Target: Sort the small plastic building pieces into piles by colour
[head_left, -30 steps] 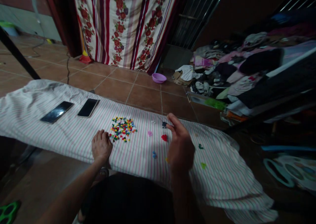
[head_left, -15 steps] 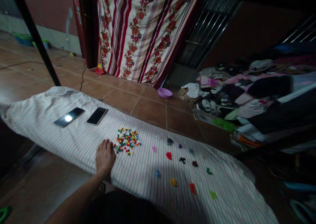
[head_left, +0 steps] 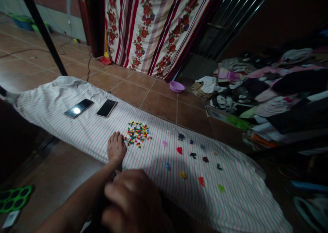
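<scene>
My left hand [head_left: 117, 147] lies flat on the striped cloth [head_left: 151, 159], fingers stretched out and holding nothing. Just right of its fingertips spreads a mixed pile of tiny coloured pieces [head_left: 137, 133], too small to name exactly. Close to the camera, in front of the cloth's near edge, is my right hand [head_left: 133, 198]; it looks curled, but blur hides its fingers. Farther right sit small single-colour clusters, among them a pink cluster [head_left: 164, 143], a red cluster [head_left: 179, 150], a black cluster [head_left: 193, 155], a yellow cluster [head_left: 182, 175], an orange cluster [head_left: 201, 181] and a lime-green cluster [head_left: 221, 188].
Two phones [head_left: 107, 108] lie on the cloth's left part. Beyond it, a purple basin [head_left: 177, 86] stands on the tiled floor before a floral curtain [head_left: 143, 31]. Clothes [head_left: 269, 86] are heaped at right. A green holder with round openings [head_left: 15, 198] is at lower left.
My right hand has come into view at the bottom. The left hand stays beside the pile. The whole scene has shifted slightly right and up as the camera moved.
</scene>
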Tool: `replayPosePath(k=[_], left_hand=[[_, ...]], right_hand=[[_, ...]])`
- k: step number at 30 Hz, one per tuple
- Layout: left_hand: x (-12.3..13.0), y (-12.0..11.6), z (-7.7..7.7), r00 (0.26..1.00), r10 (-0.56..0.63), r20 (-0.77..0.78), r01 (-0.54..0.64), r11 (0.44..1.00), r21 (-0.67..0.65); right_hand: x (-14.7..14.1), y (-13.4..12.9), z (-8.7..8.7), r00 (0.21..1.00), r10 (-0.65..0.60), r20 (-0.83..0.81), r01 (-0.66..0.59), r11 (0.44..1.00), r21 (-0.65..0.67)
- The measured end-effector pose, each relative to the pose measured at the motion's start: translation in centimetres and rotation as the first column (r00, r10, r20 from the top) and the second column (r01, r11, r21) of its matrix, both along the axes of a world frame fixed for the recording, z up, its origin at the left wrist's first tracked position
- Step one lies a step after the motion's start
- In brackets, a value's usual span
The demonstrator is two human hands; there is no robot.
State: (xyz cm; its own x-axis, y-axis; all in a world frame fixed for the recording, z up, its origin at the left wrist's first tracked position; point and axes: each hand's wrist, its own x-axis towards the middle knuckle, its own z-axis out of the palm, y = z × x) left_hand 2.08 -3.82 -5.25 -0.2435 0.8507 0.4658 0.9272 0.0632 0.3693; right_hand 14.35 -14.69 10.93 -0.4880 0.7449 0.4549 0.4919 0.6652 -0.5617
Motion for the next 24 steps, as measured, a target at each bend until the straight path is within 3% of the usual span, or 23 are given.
replayPosePath(k=[2,5,9,18,24], left_hand=[[0.0,0.0,-0.2,1.000,0.001,0.009,-0.001,1.000,0.007],[-0.1,0.0,-0.4,1.000,-0.010,0.020,0.010,1.000,0.023],[-0.1,0.1,-0.4,0.999,-0.001,0.038,-0.001,0.998,0.057],[0.1,0.1,0.1,0.994,0.020,0.105,-0.028,0.997,0.073],[0.1,0.0,0.4,0.994,0.015,0.106,-0.018,1.000,0.019]], right_hand=[[-0.1,1.7,-1.8,0.998,-0.034,-0.047,0.031,0.998,-0.057],[0.5,5.5,-5.4,0.965,-0.244,-0.092,0.227,0.960,-0.164],[1.8,10.0,-9.3,0.909,-0.395,0.134,0.416,0.883,-0.219],[0.3,13.2,-10.7,0.850,-0.380,0.364,0.480,0.844,-0.238],[1.2,14.5,-12.0,0.786,-0.406,0.466,0.554,0.797,-0.240]])
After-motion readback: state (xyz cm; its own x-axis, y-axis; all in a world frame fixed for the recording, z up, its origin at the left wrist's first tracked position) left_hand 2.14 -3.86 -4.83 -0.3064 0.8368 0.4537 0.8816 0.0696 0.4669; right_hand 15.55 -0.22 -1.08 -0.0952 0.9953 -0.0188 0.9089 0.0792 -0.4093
